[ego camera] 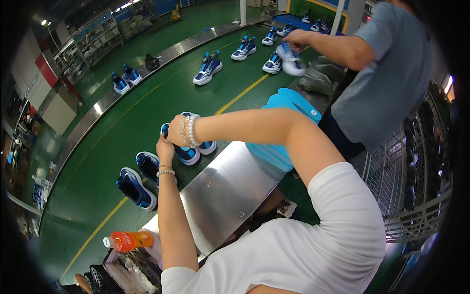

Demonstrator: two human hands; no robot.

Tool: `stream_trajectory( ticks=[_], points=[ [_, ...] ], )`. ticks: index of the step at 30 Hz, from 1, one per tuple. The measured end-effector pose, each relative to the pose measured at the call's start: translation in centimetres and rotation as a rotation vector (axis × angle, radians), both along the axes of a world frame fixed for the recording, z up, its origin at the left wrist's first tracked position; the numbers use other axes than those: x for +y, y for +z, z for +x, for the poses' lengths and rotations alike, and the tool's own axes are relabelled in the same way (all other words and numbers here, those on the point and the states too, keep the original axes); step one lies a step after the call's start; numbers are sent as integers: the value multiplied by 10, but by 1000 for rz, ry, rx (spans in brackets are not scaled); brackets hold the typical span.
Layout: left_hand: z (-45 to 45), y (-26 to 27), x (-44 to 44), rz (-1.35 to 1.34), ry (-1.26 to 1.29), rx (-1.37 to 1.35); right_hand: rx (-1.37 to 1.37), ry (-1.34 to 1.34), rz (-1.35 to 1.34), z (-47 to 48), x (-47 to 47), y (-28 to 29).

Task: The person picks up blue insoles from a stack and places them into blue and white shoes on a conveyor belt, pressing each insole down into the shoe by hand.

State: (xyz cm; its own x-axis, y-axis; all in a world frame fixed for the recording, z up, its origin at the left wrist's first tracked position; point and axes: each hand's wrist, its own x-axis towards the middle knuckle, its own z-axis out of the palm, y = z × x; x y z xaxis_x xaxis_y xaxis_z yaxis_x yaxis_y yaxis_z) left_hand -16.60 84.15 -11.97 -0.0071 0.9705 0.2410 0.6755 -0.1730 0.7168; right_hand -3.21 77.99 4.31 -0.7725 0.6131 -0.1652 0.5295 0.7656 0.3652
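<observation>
Both of my hands are at a blue and white sneaker on the green conveyor belt. My left hand has its fingers at the shoe's collar. Close against it, my right hand, with bead bracelets at the wrist, hides part of the same shoe. Just beyond stands a second sneaker, partly covered by that hand. Nearer to me on the left are two more sneakers, one with its dark opening facing up and one partly behind my left wrist. What exactly the fingers pinch is hidden.
Light-blue insoles lie stacked on the metal ledge before me. An orange drink bottle lies at lower left above an open box. At right a co-worker holds a sneaker. Several sneakers stand farther along the belt; wire racks are at right.
</observation>
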Motion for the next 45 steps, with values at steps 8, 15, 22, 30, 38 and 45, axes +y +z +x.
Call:
stream_trajectory(
  ticks=[8, 15, 22, 30, 38, 45],
  points=[
    [-24, 32, -38, 142, -56, 353, 126, 21, -74, -22, 6, -52],
    [-37, 27, -51, -8, -185, 69, 507, -377, -312, -40, 10, -107],
    [-38, 22, -56, -40, -237, -1, 683, -665, -396, -53, 18, -132],
    [-34, 21, -62, -78, -180, 18, 646, -559, -327, -58, 34, -163],
    [-52, 10, -60, -91, -171, -251, 868, -504, -447, -58, -6, -131],
    [20, 48, -96, 233, -85, 330, 1409, -355, -432, 75, -121, -129]
  ],
)
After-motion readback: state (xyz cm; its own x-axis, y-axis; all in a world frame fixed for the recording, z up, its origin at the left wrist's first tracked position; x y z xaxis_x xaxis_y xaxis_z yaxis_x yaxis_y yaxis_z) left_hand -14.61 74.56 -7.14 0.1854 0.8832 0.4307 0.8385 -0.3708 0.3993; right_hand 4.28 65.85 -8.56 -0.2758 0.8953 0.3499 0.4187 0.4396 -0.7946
